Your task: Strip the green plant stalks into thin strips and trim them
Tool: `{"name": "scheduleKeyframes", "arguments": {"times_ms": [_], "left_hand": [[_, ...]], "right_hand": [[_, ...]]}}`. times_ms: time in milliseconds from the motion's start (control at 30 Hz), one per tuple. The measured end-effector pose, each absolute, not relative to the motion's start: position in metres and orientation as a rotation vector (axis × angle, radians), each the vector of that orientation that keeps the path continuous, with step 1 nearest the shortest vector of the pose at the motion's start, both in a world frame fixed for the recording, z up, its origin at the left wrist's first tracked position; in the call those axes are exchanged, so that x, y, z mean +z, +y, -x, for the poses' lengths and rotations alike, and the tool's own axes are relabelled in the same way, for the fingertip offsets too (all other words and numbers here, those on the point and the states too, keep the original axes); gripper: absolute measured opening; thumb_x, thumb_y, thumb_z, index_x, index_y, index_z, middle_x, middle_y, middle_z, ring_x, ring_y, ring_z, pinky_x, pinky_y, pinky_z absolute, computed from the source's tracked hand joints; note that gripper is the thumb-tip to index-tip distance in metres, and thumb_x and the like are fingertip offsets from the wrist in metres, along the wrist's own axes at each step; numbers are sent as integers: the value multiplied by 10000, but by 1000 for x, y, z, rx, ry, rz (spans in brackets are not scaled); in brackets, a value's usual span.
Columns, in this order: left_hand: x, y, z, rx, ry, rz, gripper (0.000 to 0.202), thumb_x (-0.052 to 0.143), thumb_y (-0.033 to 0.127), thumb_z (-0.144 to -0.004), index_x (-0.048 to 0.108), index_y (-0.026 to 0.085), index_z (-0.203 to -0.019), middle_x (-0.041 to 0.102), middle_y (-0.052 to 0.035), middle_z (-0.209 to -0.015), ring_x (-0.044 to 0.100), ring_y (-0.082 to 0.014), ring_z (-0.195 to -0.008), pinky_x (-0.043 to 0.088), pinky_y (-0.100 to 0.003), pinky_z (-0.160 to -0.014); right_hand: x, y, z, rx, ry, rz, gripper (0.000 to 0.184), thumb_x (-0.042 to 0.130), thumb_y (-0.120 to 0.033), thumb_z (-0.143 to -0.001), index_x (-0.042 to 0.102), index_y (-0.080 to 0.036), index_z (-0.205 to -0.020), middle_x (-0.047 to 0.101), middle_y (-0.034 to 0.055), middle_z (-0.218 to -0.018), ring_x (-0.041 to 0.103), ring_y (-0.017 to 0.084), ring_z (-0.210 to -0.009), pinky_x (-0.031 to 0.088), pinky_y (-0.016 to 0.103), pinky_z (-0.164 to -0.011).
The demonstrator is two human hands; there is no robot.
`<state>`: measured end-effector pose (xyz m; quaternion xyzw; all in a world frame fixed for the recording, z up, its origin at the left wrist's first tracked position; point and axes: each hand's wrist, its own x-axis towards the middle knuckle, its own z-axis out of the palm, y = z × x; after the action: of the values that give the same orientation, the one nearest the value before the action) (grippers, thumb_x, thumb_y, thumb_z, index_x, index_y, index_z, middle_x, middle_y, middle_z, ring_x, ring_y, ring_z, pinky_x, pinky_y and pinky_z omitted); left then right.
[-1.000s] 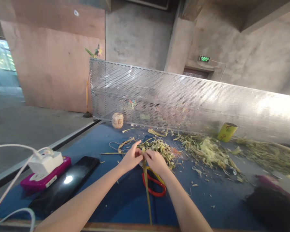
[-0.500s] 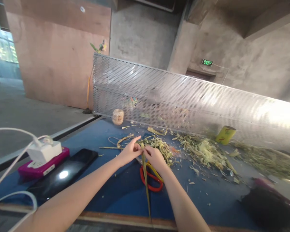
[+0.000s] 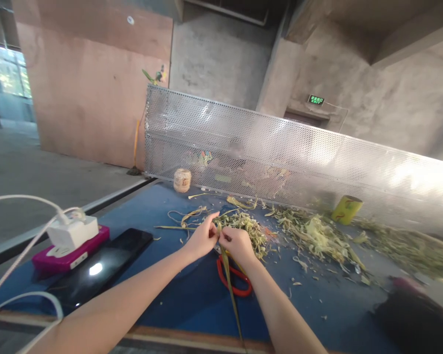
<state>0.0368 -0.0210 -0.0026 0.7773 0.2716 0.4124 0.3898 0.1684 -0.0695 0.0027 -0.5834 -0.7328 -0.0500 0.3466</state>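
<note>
Strip (image 3: 227,270), one, being worked: our left hand (image 3: 202,240) and right hand (image 3: 239,245) pinch its upper end; the next move, we judge, calls for steady, light tension.

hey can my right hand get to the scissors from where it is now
Probably yes: the scissors lie on the table close to your right hand. The strip that hand pinches crosses over them, though, so it would likely have to let go first.

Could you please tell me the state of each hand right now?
Left hand: partly curled at the upper end of the dried strip; grip cannot be told.
Right hand: closed, holding the dried strip.
</note>
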Motion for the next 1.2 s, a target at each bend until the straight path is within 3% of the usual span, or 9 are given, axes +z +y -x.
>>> {"name": "scheduleKeyframes", "arguments": {"times_ms": [233,433,667,800,1067,1200], "left_hand": [[-5,-24,-41,1097,806,-2105,519,417,68,-682,369,87,-1199,437,48,-599,455,-119,-579,399,-275,-631],[-2,-17,-42,1175,786,-2088,501,427,101,-699,389,75,-1198,446,40,-605,467,-125,-590,416,-288,-648],[6,-21,-35,1201,535,-2025,641,469,255,-780,180,145,-1342,560,9,-732,520,-118,-666,441,-283,-680],[5,-21,-34,1194,566,-1927,678,499,268,-760,177,144,-1344,598,-31,-831,557,-134,-732,449,-311,-720],[10,-25,-35,1142,565,-1831,708,562,258,-713,229,132,-1325,597,-6,-728,534,-112,-604,437,-259,-593],[10,-26,-33,1154,556,-1787,768,570,235,-711,147,148,-1346,622,-38,-812,564,-123,-669,450,-273,-628]], "right_hand": [[3,-67,-169,-401,-2045,1567,192,453,-148,-733,488,-167,-545,521,-8,-525,424,81,-496,215,203,-499],[8,-65,-166,-454,-1957,1637,212,422,-183,-781,504,-179,-586,534,-7,-544,435,88,-494,209,204,-488],[14,-74,-168,-189,-1857,1603,247,333,-267,-844,501,-192,-679,532,-9,-583,456,101,-521,234,195,-494],[13,-79,-168,-106,-1898,1621,268,300,-261,-856,513,-195,-709,547,8,-610,482,115,-552,246,199,-505],[11,-79,-173,-41,-1805,1665,305,295,-360,-853,502,-204,-692,540,4,-618,485,125,-570,259,199,-509],[12,-77,-172,38,-1845,1564,290,302,-310,-833,492,-199,-645,514,-1,-597,469,119,-561,284,198,-527]]}}
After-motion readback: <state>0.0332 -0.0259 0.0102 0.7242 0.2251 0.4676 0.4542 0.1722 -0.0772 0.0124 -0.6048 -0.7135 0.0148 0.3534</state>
